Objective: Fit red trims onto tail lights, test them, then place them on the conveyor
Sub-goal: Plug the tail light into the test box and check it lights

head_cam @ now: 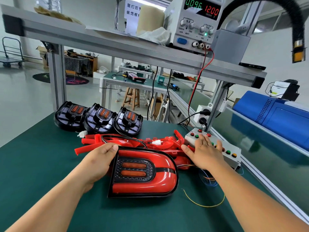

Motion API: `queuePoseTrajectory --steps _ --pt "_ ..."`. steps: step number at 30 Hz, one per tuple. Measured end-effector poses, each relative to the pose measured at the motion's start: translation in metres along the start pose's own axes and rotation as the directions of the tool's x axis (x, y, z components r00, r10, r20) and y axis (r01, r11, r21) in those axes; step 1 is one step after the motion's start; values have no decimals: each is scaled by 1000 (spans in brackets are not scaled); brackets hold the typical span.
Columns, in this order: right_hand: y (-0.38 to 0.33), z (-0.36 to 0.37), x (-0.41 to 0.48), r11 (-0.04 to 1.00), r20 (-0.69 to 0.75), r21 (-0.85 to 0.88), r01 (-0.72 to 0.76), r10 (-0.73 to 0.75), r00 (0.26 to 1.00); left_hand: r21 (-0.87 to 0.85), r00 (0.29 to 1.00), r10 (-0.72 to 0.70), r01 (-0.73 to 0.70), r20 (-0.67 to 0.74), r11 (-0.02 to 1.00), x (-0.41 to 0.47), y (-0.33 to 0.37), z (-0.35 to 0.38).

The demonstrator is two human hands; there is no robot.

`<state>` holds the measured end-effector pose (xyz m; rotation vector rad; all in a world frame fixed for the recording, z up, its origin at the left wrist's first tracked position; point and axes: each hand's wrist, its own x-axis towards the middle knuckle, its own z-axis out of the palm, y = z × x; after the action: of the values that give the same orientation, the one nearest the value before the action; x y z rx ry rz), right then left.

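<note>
A tail light point(143, 173) with a red trim fitted round it lies on the green bench in front of me. My left hand point(98, 161) grips its left edge, thumb on top. My right hand point(204, 153) lies flat with straight fingers on the grey button box point(232, 153), fingertips over its red and green buttons. A pile of loose red trims point(133, 141) sits just behind the light. Three black tail lights without trims point(98, 118) stand in a row at the back of the bench.
A power supply point(195, 22) on the shelf above reads 0.096 and 12.00, with red and black leads running down. The conveyor point(250, 131) runs along the right, a blue machine point(275, 114) beyond it. Loose yellow and blue wires point(209, 195) lie on the mat.
</note>
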<state>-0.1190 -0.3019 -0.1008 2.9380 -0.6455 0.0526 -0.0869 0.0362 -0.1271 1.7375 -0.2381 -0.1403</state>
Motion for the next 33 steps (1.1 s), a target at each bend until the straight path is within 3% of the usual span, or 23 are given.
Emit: queuePoseTrajectory --steps 7,25,33 --pt "-13 -4 16 996 23 30 79 -80 997 10 1000 -13 13 23 1000 -2 3 -1" --pt "-21 5 18 1000 -4 10 -17 17 1000 61 1000 -7 6 18 998 -2 4 -3" --pt "-19 7 18 999 -9 -28 33 -34 999 27 999 -31 30 16 999 -1 4 -2"
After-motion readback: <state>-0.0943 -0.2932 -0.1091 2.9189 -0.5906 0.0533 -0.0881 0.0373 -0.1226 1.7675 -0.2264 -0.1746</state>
